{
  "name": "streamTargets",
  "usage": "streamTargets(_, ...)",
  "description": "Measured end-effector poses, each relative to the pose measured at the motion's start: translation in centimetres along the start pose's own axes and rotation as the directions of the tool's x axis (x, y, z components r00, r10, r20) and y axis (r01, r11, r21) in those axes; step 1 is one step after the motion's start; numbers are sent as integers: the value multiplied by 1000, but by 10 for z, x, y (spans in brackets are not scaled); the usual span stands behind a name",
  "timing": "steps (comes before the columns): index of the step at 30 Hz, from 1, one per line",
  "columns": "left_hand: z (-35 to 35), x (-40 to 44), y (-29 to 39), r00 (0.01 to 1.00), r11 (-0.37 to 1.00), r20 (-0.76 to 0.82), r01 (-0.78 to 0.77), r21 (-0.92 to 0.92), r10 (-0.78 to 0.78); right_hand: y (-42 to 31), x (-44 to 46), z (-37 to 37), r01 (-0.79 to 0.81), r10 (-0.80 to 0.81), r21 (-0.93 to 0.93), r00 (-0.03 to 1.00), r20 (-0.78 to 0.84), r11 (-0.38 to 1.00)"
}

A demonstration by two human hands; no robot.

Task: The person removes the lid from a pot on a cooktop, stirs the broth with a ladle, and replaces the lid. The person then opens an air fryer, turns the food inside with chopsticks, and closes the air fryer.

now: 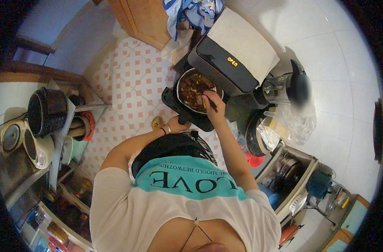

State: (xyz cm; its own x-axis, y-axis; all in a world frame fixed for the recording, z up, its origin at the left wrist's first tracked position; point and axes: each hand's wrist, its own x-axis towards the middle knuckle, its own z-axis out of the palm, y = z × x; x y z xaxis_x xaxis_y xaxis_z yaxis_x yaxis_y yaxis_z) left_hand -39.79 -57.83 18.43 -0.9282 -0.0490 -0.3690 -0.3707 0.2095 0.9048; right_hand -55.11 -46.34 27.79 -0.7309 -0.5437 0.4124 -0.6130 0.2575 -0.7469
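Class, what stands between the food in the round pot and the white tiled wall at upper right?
In the head view, a boxy appliance with a lit OPEN display and pale top stands between the food and the wall.

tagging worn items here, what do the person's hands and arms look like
The bare left hand and bare right hand have no gloves. Loose, off-white fabric sleeves stop short, leaving the forearms uncovered. A thin, pale, rounded bangle and narrow, dark band circle the left wrist.

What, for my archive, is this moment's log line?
right hand: holding slim dark utensil; left hand: by black stove, contact unclear; round pale-rimmed pan: dark food
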Motion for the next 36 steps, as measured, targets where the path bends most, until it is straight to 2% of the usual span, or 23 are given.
streamTargets(2, 0, 2, -1, 999, 999, 22, 29, -25, -29, 4, 0, 2, -30, 31, -35, 999, 43, 999)
streamTargets(5, -16, -5, 38, 977, 978, 86, 184, 97, -193, 3, 4, -4, -3, 7, -82, 999, 50, 997)
streamTargets(8, -7, -1, 16, 988, 987, 26, 153, 54, -154, 3, 3, -13, 6, -6, -111, 1000, 0, 994)
streamTargets(10, -1, 2, 3, 997, 997, -15, 79, 11, -79, 2, 2, -15, -3, -1, -128, 999, -34, 992)
streamTargets(14, 0, 4, -2, 1000, 1000, -21, 3, 17, -2, 8, 1, -12, 19, -15, -142, 999, 30, 990)
streamTargets(17, -15, -8, 38, 986, 986, 35, 163, 29, -164, 16, -1, -5, 35, -26, -152, 998, 65, 988)
streamTargets(23, 10, 9, -18, 998, 998, -44, -51, 36, 53, 1, 1, -22, -14, 15, -46, 1000, 21, 999)
streamTargets(25, -14, -4, 49, 994, 981, 48, 91, 173, -101, -1, -4, -30, 18, -17, 32, 1000, -26, 999)
streamTargets(26, -23, -9, 74, 980, 957, 83, 158, 245, -183, 2, -9, -31, -20, 19, 50, 999, 28, 999)
streamTargets(28, -13, -3, 59, 948, 922, 16, 304, 241, -317, 12, -20, -28, -100, 88, 84, 987, 133, 991)
streamTargets(29, -13, -4, 64, 924, 896, -13, 375, 238, -383, 8, -16, -30, -28, 22, 42, 990, 142, 999)
streamTargets(31, -12, -5, 72, 950, 892, 26, 283, 352, -312, 14, -12, -29, 0, -5, 31, 988, 154, 1000)
streamTargets(33, -12, -7, 72, 967, 901, 33, 221, 373, -251, 17, -8, -31, 22, -22, -1, 990, 140, 1000)
streamTargets(36, -11, -4, 59, 985, 941, 6, 165, 295, -175, 11, -1, -36, 25, -21, -56, 997, 73, 998)
